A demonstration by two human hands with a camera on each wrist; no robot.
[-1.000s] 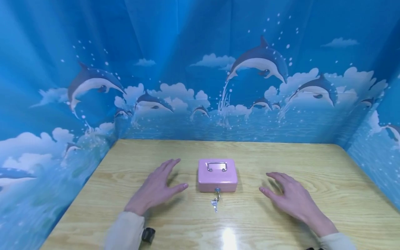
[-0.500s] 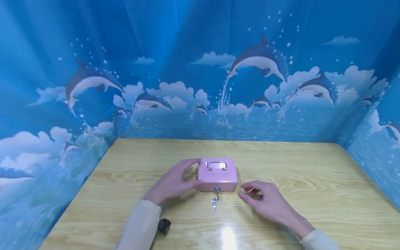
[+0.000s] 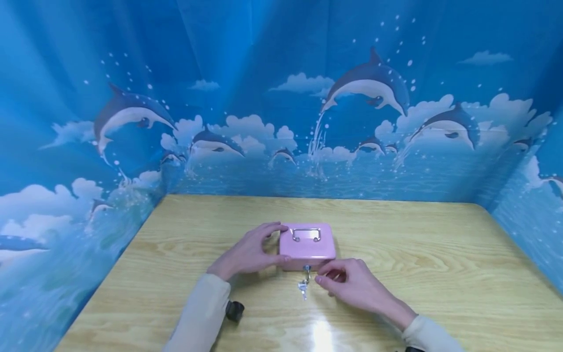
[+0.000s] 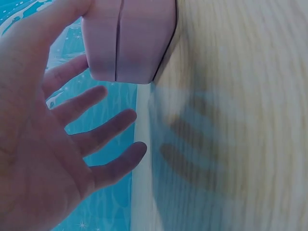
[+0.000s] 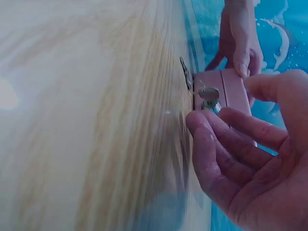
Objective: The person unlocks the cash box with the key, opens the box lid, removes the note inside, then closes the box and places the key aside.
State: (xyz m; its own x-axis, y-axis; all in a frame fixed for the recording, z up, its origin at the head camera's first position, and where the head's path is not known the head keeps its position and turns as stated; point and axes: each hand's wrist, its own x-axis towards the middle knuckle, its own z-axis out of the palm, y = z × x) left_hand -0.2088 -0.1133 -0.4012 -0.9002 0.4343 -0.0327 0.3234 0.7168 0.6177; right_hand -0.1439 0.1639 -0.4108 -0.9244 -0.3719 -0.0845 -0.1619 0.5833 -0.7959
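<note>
A small pink cash box (image 3: 306,249) with a silver carry handle (image 3: 306,235) on its lid sits on the table. One key (image 5: 209,94) is in the lock on its front, and a second key (image 3: 303,289) hangs from it on a ring. My left hand (image 3: 249,250) holds the box's left end, thumb at the front edge and index finger at the back edge. In the left wrist view its other fingers (image 4: 103,134) spread loosely beside the box. My right hand (image 3: 352,283) is at the front right corner with bent fingers, fingertips just right of the lock and keys, holding nothing.
The wood-grain table (image 3: 440,244) extends on both sides of the box. A blue curtain (image 3: 264,122) printed with dolphins hangs along its back and sides. A black wrist device (image 3: 235,311) sits at the left sleeve.
Both hands have come inward to the box. The left has taken hold of its left end, while the right has moved left to beside the lock, its fingers bending more. The box stays put.
</note>
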